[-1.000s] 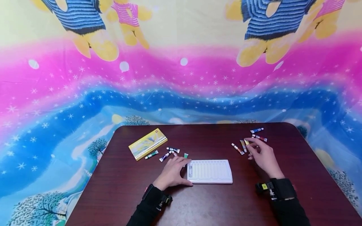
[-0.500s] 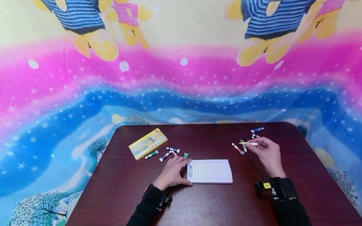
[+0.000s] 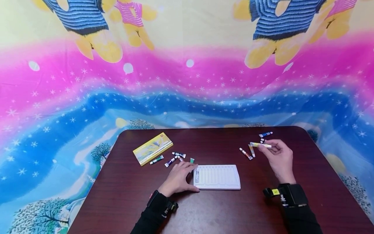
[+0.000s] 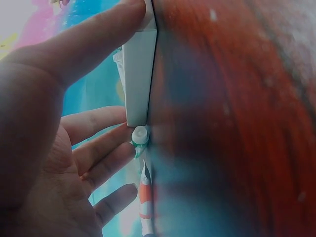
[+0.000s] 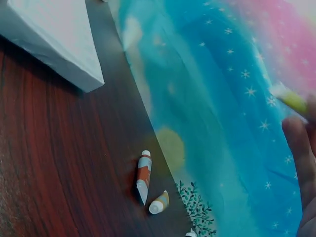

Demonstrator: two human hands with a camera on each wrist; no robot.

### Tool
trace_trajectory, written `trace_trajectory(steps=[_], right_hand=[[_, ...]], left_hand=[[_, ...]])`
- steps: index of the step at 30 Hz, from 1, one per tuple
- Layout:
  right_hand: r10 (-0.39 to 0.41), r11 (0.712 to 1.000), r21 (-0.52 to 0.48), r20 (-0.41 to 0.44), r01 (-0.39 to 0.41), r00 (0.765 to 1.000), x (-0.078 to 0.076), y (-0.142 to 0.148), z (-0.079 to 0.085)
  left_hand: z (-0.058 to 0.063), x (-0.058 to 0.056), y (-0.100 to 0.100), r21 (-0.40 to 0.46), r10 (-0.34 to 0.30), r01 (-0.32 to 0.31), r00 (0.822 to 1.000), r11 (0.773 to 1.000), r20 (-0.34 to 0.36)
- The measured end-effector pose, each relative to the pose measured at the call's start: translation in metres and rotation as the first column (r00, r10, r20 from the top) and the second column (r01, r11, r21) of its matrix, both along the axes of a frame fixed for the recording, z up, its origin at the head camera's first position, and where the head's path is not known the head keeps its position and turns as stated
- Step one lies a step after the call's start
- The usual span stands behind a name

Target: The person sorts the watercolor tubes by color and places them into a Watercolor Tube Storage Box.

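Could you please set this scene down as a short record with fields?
Surface: dark wooden table
Backdrop: patterned cloth
Left grip: at the left end of the white tray, thumb and forefinger at its two corners
Right grip: pinches the yellow tube
Tubes at right: orange tube, gold tube, blue tube, another mostly hidden
Tubes at left: green-labelled tube, purple tube, others partly hidden
Box: yellow box, lying at an angle, far left
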State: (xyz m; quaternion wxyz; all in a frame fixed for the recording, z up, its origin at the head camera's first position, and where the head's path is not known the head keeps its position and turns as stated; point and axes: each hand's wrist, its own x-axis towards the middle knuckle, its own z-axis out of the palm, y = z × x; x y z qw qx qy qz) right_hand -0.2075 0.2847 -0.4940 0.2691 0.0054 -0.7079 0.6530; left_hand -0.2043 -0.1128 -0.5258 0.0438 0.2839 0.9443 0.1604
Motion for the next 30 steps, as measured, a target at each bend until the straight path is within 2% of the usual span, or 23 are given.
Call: trace_trajectory(steps=[3, 6, 10, 14, 17, 20, 24, 27, 30], right_hand=[[-0.046, 0.996, 0.083, 0.008, 0.045, 0.999, 0.0010, 0.0001, -0.0017], [-0.058, 0.997, 0.056, -0.014, 0.059, 0.998, -0.0005, 0.0004, -0.0034], [0.013, 0.991, -0.129, -0.106, -0.027, 0.994, -0.0046, 0.0009, -0.0055], [0.105, 0.951, -0.270, -0.177, -0.151, 0.979, -0.0054, 0.0010, -0.0063], [0.108, 0.947, -0.287, -0.142, -0.146, 0.984, -0.0042, 0.0015, -0.0061], [0.075, 0.954, -0.284, -0.091, -0.098, 0.993, -0.0034, 0.0014, -0.0055], [0.051, 0.951, -0.299, -0.110, -0.082, 0.993, -0.0054, -0.0010, -0.0045], [0.104, 0.955, -0.267, -0.108, -0.129, 0.989, -0.0059, -0.0020, -0.0040], [0.178, 0.957, -0.222, -0.066, -0.188, 0.982, -0.0045, -0.0059, -0.0030]], left_hand=[[0.0008, 0.0005, 0.0000, 0.006, 0.003, -0.003, 1.000, 1.000, 0.003], [0.0013, 0.0008, 0.0001, 0.010, 0.003, -0.003, 1.000, 1.000, 0.008], [0.0022, 0.0011, 0.0002, 0.016, 0.003, -0.003, 1.000, 1.000, 0.022], [0.0024, 0.0011, 0.0001, 0.015, 0.002, -0.002, 1.000, 1.000, 0.026], [0.0020, 0.0009, 0.0002, 0.009, 0.001, -0.002, 1.000, 1.000, 0.023], [0.0020, 0.0009, 0.0004, 0.006, 0.002, -0.002, 1.000, 1.000, 0.023], [0.0013, 0.0007, 0.0002, 0.009, 0.001, -0.001, 1.000, 1.000, 0.022], [0.0005, 0.0007, -0.0003, 0.014, -0.003, 0.003, 1.000, 1.000, 0.019], [-0.0001, 0.0004, -0.0008, 0.019, -0.010, 0.009, 1.000, 1.000, 0.016]])
